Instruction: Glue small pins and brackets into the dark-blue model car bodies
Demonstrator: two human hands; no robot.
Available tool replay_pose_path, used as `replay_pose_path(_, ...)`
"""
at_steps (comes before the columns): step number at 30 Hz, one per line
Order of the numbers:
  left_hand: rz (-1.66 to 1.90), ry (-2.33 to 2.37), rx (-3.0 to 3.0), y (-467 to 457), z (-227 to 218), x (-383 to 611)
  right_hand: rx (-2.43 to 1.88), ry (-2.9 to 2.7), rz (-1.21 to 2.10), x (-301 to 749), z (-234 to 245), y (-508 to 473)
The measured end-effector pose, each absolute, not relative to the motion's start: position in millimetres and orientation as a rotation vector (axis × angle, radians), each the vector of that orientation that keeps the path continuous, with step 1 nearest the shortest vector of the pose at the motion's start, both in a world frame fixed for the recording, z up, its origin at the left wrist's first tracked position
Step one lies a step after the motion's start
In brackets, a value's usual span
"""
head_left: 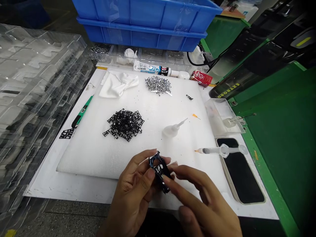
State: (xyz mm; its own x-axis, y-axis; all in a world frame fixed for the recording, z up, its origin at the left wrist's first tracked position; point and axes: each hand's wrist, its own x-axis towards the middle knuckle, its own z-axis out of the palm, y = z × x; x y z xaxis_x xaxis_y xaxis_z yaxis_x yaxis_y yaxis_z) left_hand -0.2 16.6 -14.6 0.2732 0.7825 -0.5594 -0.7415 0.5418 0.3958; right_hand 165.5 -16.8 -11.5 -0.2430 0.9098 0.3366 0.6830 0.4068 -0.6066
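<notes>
Head view, left hand (135, 186): grasping a glossy black housing with a round opening (161, 171), held by the near edge of a white foam pad (150, 135).
Right hand (207, 197): fingertips against the housing; whether it also grips, I cannot tell.
Step in hand: apparently pressing or adjusting a piece within the housing.
Next move: seems to call for a steady left hold and light fingertip pressure.
Beyond: translucent white squeeze bottle (171, 131), heap of small black frames (125, 124).
Farthest: heap of silvery pieces (158, 85).

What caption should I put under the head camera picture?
Left hand holds a shiny black part; right hand touches it; black pieces piled beyond.
</notes>
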Motion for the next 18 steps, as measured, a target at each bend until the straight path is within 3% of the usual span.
replay_pose_path(2, 1.080, 0.830, 0.141, 13, -15, 0, -1.463, -1.831, 0.518, 162, -12, -20)
replay_pose_path(6, 1.121, 0.908, 0.308, 1, -14, 3, -1.467, -1.459, 1.115, 154, -9, -17)
replay_pose_path(8, 1.118, 0.965, 0.408, -3, -10, 3, -1.449, -1.340, 1.211, 151, -6, -12)
replay_pose_path(12, 1.114, 1.162, 0.720, 0, -3, -6, -1.529, -1.451, 0.956, 149, -5, -3)
replay_pose_path(18, 1.010, 1.269, 1.635, 17, -16, -21, -1.505, -1.821, 0.350, 150, -8, 2)
